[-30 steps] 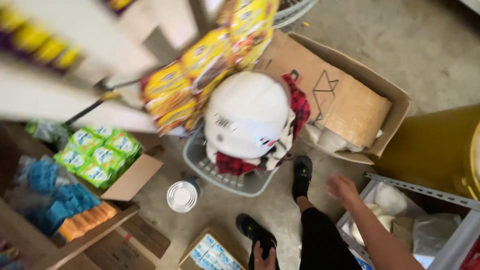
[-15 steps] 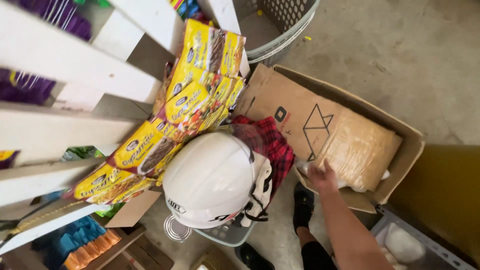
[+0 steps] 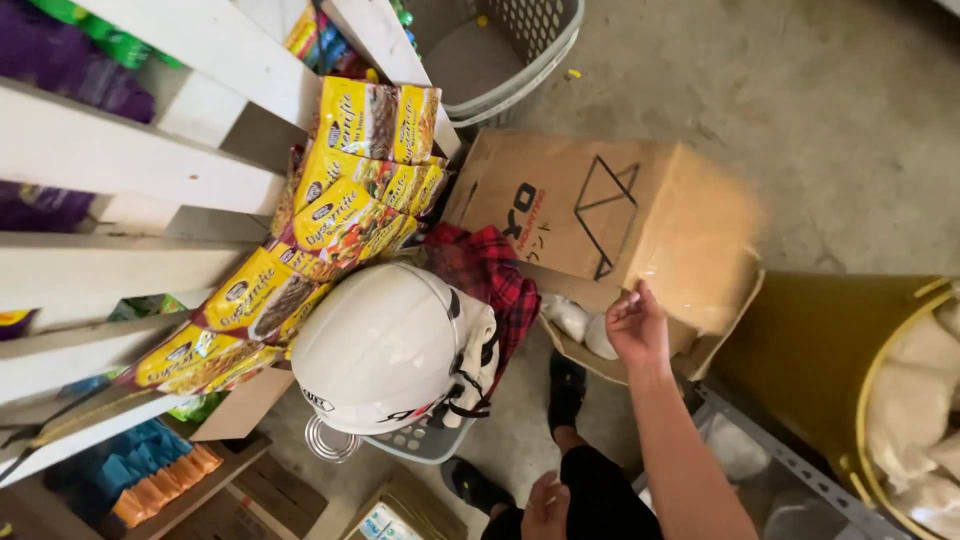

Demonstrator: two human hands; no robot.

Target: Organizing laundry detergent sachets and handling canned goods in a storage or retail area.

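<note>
You stand on a bare concrete floor (image 3: 800, 120) in a crowded storeroom, white slatted shelves (image 3: 130, 160) to your left, a yellow drum (image 3: 830, 370) to your right; your right hand (image 3: 637, 328) reaches forward, fingers loosely spread and flat against the near side of the cardboard box (image 3: 600, 210), clamped on nothing; the box lies just ahead of that hand, its long axis running left to right across your view, its flap hanging below by your palm; your left hand (image 3: 545, 505) rests low by your thigh, well apart from the box, whether curled or slack you cannot tell; the right is plainly nearer; a white helmet (image 3: 385, 350) sits on a basket (image 3: 425, 442) to the left, red plaid cloth (image 3: 490, 275) between it and the box, yellow packets (image 3: 340, 210) stacked behind.
</note>
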